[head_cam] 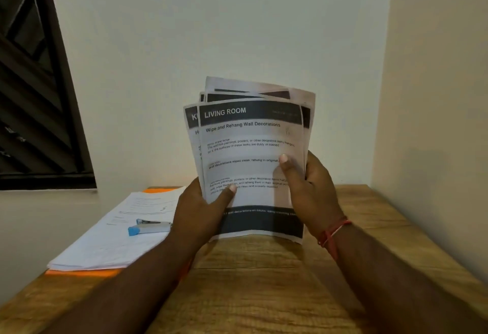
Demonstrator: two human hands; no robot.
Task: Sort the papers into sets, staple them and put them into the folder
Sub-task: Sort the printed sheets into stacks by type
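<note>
Both hands hold a fanned sheaf of papers (248, 146) upright above the wooden counter (264, 281). The left hand (196, 211) grips the lower left edge with its thumb pressed on the front sheet. The right hand (313, 191) grips the right edge, thumb on the front, and its other fingers are hidden behind the paper. The front sheet is headed "LIVING ROOM". The sheets behind show only slivers of dark header, their titles cut off.

At the counter's left a stack of papers (111, 238) lies on an orange folder (79, 272), of which only the edges show. A blue and metal stapler (150, 226) rests on that stack, whose print is too faint to read. A red thread (334, 234) circles the right wrist.
</note>
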